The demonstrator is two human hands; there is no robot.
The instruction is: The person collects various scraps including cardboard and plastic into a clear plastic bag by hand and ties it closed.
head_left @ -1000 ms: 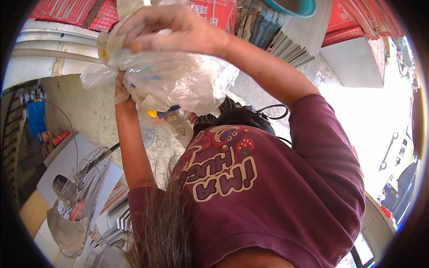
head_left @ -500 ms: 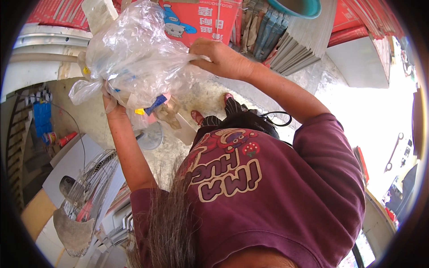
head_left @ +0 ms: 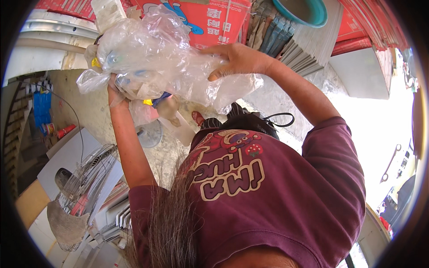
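Observation:
A crumpled clear plastic bag [head_left: 152,58] is bunched in front of me at the upper left, with blue and pale shapes showing through it. My left hand [head_left: 118,93] grips its underside at the left, the fingers partly covered by the film. Over the bag's right part, my right hand [head_left: 237,60] has thumb and fingers spread apart, and a loose flap of film [head_left: 241,87] hangs below it. Beneath the bag, a dark blue and yellow piece [head_left: 154,101] and some pale, pinkish wrapping stick out.
Red printed cartons [head_left: 214,22] stand at the far side, beside stacked grey tiles [head_left: 308,49] and a teal basin [head_left: 324,15]. A wire fan guard [head_left: 89,178] lies at the left on boards. Below the bag, a round clear container [head_left: 149,134] rests on the floor.
My right hand has gone from pinching the bag's gathered edge to spread fingers. The film at the right has loosened and now hangs lower and wider. My left hand keeps its grip.

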